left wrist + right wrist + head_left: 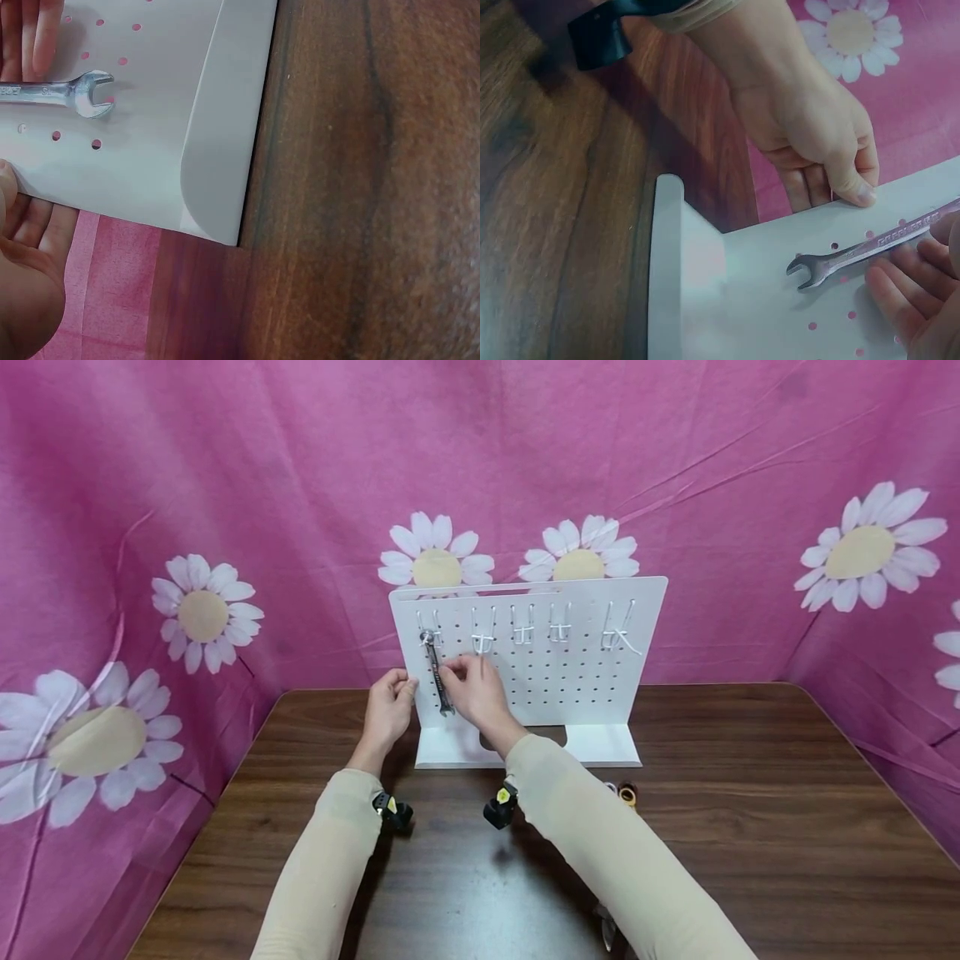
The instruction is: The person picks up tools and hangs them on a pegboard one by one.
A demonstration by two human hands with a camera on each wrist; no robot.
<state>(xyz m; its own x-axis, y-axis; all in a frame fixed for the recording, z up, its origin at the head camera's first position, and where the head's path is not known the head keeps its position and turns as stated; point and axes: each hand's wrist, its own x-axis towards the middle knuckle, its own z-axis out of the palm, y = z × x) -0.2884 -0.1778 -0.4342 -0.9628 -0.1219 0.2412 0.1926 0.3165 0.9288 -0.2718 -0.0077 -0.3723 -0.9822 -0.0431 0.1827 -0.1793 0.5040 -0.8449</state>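
Observation:
A white pegboard (600, 713) stands upright on its base on the table. At its left side a metal wrench (437, 677) hangs lengthwise down the front, its upper end at the leftmost hook. My right hand (480, 693) pinches the wrench's shaft, thumb against it, as the right wrist view shows at its edge. The wrench's open jaw end (810, 271) points down, free of the fingers. My left hand (387, 710) grips the board's left edge, thumb in front and fingers behind.
Several white double hooks (522, 633) line the board's upper part. Partly behind the right sleeve lie a small brown and yellow ring-shaped item (627, 793) and a shiny object (606, 927). A pink flowered cloth (525, 468) hangs behind the wooden table (750, 827).

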